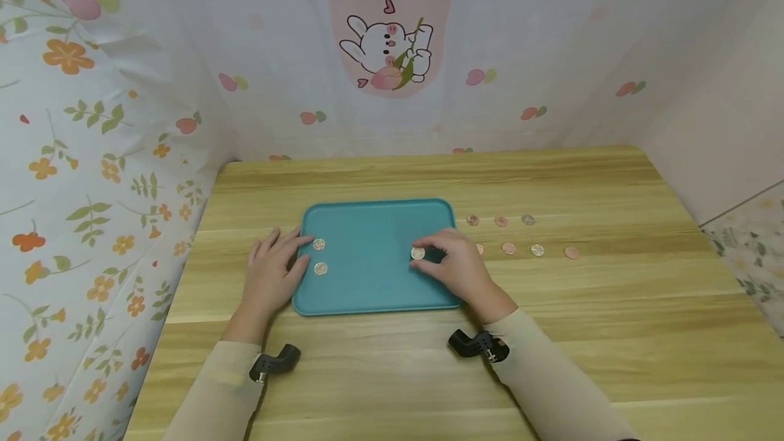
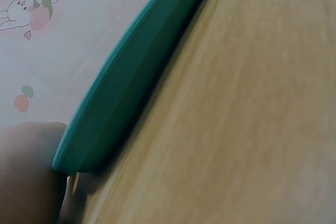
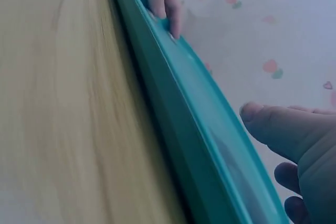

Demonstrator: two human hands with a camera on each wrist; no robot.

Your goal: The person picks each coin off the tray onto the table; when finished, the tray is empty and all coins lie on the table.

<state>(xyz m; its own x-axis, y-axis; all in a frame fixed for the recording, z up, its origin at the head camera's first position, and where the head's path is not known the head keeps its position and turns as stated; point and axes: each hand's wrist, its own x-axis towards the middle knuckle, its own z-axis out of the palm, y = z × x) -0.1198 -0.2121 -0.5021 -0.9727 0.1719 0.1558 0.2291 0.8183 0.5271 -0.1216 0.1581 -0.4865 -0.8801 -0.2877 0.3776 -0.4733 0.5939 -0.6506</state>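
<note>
Between thumb and index finger, my right hand [image 1: 461, 265] pinches a coin [image 1: 418, 253] over the right part of the turquoise tray [image 1: 367, 298]. In the right wrist view its thumb [image 3: 278, 124] shows beyond the tray's wall, while the coin is hidden. My left hand [image 1: 273, 274] rests at the tray's left rim, thumb and index finger reaching over it and the other fingers outside. Near those fingertips, one coin [image 1: 319, 244] lies in the tray, with another coin [image 1: 321, 269] just below it. The left wrist view shows the tray's outer wall [image 2: 126, 77].
Right of the tray, several coins lie in two rows on the wooden table [image 1: 582, 359], among them a copper coin [image 1: 508, 248] and a silver one [image 1: 537, 250]. One coin is partly behind my right hand. A printed cloth [image 1: 275, 39] hangs behind the table.
</note>
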